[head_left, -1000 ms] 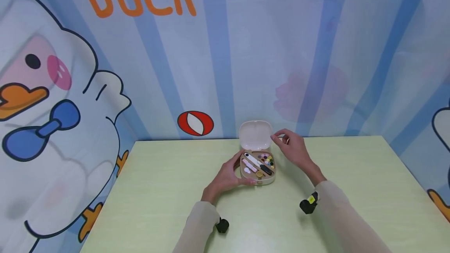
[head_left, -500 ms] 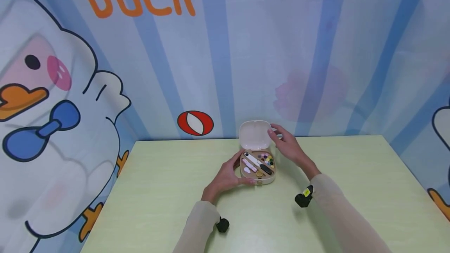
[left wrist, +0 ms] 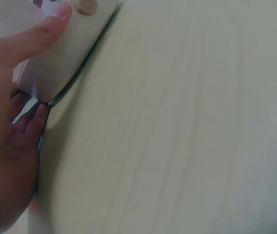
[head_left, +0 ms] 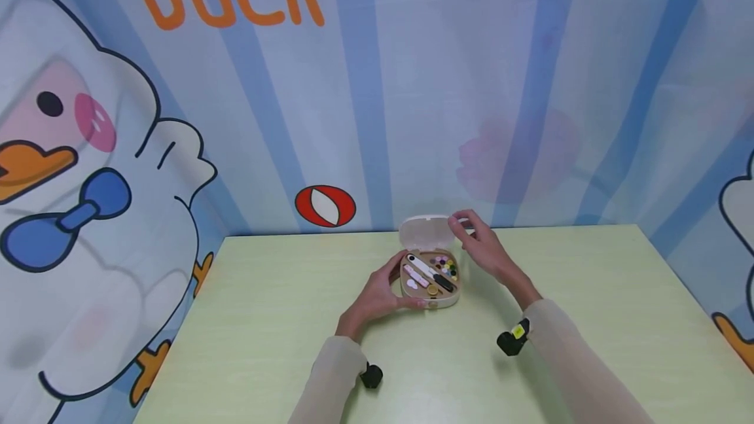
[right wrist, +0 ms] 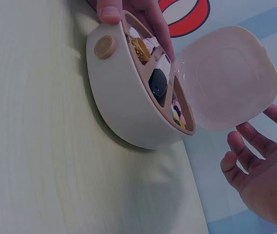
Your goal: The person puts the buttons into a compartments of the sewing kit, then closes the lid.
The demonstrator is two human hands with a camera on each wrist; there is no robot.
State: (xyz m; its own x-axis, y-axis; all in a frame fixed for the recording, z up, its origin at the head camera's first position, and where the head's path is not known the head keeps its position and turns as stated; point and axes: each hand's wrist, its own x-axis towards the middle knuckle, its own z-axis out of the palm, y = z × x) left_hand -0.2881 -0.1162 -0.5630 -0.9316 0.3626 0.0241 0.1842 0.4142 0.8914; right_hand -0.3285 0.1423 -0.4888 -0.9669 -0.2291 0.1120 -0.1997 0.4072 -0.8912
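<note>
A small rounded cream case (head_left: 444, 303) stands on the table with its hinged lid (head_left: 423, 234) raised and leaning forward. My left hand (head_left: 379, 293) grips the case's left side, the thumb across the front beside the round tan button (right wrist: 105, 47). At the lid's upper right corner is my right hand (head_left: 486, 252), its fingers behind the edge and the thumb toward the front. The tan tray inside holds a white-and-black tool (head_left: 432, 273), a pink-and-white piece (head_left: 415, 276), a gold ring-like piece (head_left: 432, 290) and several coloured bits (head_left: 444, 264).
The pale table (head_left: 283, 319) stretches out around the case. Right behind it hangs a blue striped cloth (head_left: 412, 84) with a duck print. A black wrist camera (head_left: 372, 375) sits at the left cuff, another black camera (head_left: 512, 341) at the right.
My right hand has come from beside the lid to its corner. The lid has tipped forward from nearly upright. My left hand keeps its hold on the case.
</note>
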